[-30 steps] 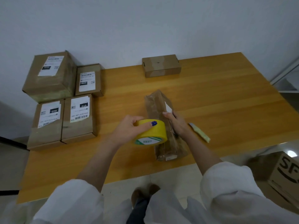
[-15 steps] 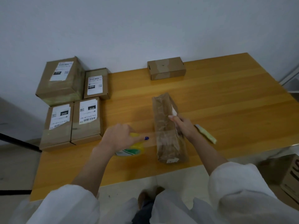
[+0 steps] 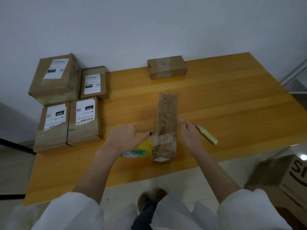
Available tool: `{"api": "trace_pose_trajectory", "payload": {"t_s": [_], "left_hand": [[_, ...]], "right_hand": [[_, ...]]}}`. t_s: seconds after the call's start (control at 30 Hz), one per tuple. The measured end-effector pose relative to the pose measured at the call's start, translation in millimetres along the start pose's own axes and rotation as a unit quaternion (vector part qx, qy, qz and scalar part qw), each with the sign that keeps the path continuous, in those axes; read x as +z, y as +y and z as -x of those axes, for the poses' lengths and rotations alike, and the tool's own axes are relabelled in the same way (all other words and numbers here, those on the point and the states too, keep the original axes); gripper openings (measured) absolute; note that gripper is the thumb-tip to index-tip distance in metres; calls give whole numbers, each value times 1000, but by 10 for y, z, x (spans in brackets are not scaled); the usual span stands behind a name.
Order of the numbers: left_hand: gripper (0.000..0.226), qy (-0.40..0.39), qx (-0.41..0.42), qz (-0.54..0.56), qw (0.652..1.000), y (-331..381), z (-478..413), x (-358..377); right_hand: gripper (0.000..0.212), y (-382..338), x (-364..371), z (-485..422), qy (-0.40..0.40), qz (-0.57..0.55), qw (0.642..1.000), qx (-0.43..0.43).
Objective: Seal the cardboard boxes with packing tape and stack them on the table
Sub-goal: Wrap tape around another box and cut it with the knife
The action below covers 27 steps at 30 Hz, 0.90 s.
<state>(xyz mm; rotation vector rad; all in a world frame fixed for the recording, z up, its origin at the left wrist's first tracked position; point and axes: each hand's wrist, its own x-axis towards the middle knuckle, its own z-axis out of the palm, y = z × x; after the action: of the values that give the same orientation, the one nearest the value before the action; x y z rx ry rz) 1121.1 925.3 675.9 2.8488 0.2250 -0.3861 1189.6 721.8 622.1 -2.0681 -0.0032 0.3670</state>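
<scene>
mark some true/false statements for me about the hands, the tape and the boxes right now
1. The left hand grips the yellow tape roll. True.
2. A strip of tape stretches from the roll onto the long box. True.
3. The right hand grips the pale green tool. False: the tool lies on the table to the right of the hand, which holds nothing.
4. The small plain box sits on top of the long box. False: it stands apart, at the table's far edge.
5. Four labelled boxes sit at the left. True.
</scene>
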Motion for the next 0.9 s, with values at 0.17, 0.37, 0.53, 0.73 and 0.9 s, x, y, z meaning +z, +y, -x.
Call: {"api": "trace_pose_trajectory", "payload": {"t_s": [0.17, 0.37, 0.53, 0.73, 0.9], "left_hand": [[58, 40, 17, -1, 999, 69, -58, -215], [53, 74, 45, -45, 995, 136, -181, -305], [62, 82, 64, -71, 992, 106, -228, -262], [58, 93, 93, -136, 982, 164, -251, -224], [63, 98, 102, -200, 969, 162, -292, -263]], "right_hand": [[39, 88, 161, 402, 32, -38, 999, 10], [34, 64, 378, 414, 57, 25, 998, -13], [49, 15, 391, 333, 27, 191, 981, -1], [61, -170, 391, 378, -5, 327, 944, 41], [75, -200, 443, 356, -17, 337, 941, 26]]}}
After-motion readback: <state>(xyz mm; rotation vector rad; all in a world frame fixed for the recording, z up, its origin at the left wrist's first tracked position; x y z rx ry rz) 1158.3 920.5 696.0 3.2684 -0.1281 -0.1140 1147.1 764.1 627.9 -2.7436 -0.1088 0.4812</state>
